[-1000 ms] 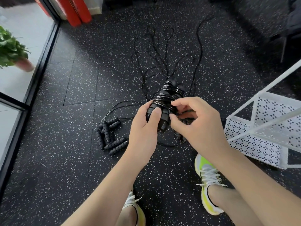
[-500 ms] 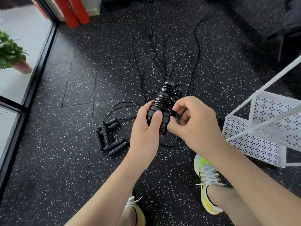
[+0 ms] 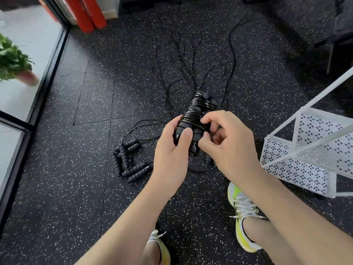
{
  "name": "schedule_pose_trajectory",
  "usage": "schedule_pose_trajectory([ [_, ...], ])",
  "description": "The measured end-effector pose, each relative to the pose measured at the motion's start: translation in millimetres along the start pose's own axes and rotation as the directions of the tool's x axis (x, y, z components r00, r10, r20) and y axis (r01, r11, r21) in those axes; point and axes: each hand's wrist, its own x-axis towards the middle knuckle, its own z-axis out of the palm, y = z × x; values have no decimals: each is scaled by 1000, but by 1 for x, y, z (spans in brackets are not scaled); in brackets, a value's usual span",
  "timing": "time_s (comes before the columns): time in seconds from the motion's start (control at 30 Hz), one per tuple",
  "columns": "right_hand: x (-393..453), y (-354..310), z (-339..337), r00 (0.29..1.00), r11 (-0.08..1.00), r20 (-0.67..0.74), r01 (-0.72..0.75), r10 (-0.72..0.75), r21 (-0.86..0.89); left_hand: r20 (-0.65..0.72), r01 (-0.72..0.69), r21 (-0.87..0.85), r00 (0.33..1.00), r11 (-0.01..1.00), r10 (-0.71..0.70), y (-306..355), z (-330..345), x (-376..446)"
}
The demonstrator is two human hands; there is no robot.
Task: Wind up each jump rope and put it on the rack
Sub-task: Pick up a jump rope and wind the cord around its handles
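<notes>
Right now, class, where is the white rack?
In the head view the white rack stands on the floor at the right edge, just right of the right hand and beyond the right shoe.

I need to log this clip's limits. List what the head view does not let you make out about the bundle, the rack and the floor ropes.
- Wound rope bundle: its lower end and the cord's loose end are hidden by the left hand and right hand.
- White rack: cut off by the right edge; its contents are unseen.
- Loose cords: too thin and tangled to count.
- Handles on the floor: which cord joins which is unclear.
</notes>
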Motion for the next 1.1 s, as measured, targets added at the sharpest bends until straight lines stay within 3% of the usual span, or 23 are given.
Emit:
schedule_pose_trajectory([
  [0.13, 2, 11, -3, 981, 983, 93, 174, -169, -54, 6, 102, -113, 995, 988, -102, -3, -4, 7],
  [0.23, 8, 15, -14, 943, 969, 281, 219, -179, -118, 2, 128, -176, 992, 976, -130, -7, -10, 11],
  [0.3, 11, 15, -17, 932, 960, 325, 223, -159, -171, 12, 131, -189, 991, 973, -131, -11, -11, 11],
  [0.53, 6, 5, -5, 965, 974, 255, -5, 65, -227, 18, 207, -298, 977, 932, -211, -19, -8, 1],
  [0.67, 4, -6, -13, 963, 979, 182, -205, 199, 16, 82, 248, -396, 969, 884, -234, -12, -7, -6],
  [0.77, 5, -8, -25, 937, 894, 195, -338, 290, 295, 154, 257, -449, 966, 856, -209, 0, -4, -10],
  [0.93, -4, -16, -37, 930, 842, 55, -352, 362, 408, 224, 201, -472, 969, 858, -104, 25, 6, -23],
  [1.1, -12, -28, -69, 950, 914, -72, -270, 305, 303, 66, 52, -261, 997, 964, -36, 43, 31, -41],
])
